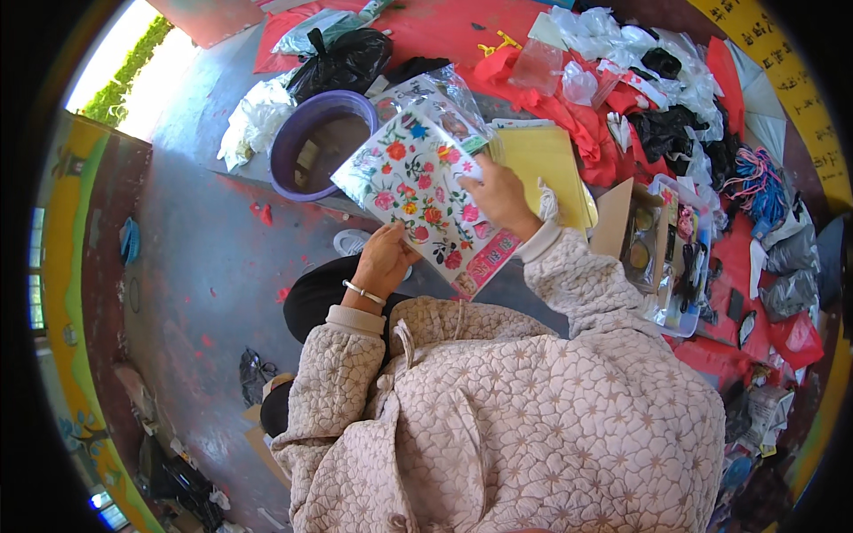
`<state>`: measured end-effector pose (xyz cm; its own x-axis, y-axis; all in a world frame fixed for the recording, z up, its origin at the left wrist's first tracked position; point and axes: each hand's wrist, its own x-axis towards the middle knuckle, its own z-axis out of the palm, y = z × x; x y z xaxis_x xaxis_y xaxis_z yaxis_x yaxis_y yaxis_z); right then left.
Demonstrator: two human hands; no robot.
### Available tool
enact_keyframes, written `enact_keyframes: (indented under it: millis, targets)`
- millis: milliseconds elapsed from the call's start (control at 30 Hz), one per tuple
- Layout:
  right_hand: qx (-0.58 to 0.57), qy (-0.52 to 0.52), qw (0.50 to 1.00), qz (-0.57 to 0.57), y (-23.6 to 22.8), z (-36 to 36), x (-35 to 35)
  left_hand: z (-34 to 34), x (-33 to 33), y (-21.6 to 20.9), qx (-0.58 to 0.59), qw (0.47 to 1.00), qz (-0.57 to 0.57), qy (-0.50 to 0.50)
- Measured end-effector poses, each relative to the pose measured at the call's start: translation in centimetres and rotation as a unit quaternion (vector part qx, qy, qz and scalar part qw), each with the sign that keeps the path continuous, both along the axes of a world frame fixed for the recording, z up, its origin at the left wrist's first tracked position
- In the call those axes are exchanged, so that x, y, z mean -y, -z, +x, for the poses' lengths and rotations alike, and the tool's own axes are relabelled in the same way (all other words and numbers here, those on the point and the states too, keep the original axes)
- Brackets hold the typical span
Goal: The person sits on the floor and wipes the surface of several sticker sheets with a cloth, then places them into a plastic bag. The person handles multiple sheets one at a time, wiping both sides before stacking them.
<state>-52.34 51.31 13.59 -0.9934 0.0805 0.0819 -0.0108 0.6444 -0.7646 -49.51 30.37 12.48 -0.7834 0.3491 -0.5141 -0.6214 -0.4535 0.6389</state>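
Observation:
Tilted in front of me is a flower-printed sheet (pixel 433 200), white with red, pink and orange blooms and a pink strip along one end. It has a glossy, plastic-like look, and its kind, perhaps stickers, I cannot tell for sure. My left hand (pixel 385 263) is closed on its lower left edge, a pale bangle round the wrist. My right hand (pixel 502 197) grips the right edge, thumb on the face and fingers partly hidden behind. Just beyond lie clear plastic packets (pixel 447 93), and yellow folders or sheets (pixel 546 164) are beside my right hand.
A purple basin (pixel 283 151) stands at the far left, beside a black plastic bag (pixel 342 67) and a white bag (pixel 251 123). To the right are an open cardboard box (pixel 619 218), a clear plastic bin (pixel 682 324) and piled bags on red cloth (pixel 582 124). Blue coiled cords (pixel 762 197) lie farther right.

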Motion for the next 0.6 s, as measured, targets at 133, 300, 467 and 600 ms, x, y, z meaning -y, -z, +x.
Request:
enact_keyframes:
  millis: [133,300,467,600]
  targets:
    - [0.019,-0.044,0.999,0.004,2.0,0.4,1.6,0.3,0.7,-0.5,0.054,0.998,-0.012,0.015]
    - [0.053,-0.030,0.990,-0.130,6.7,0.4,-1.9,0.1,0.9,1.0,0.014,0.994,-0.035,0.103]
    - [0.101,0.053,0.982,-0.150,8.0,1.9,-8.6,0.7,0.2,3.2,-0.038,0.979,0.042,0.194]
    - [0.181,0.128,0.927,-0.303,9.4,2.6,-12.4,0.6,-2.2,1.2,0.003,0.964,-0.035,0.265]
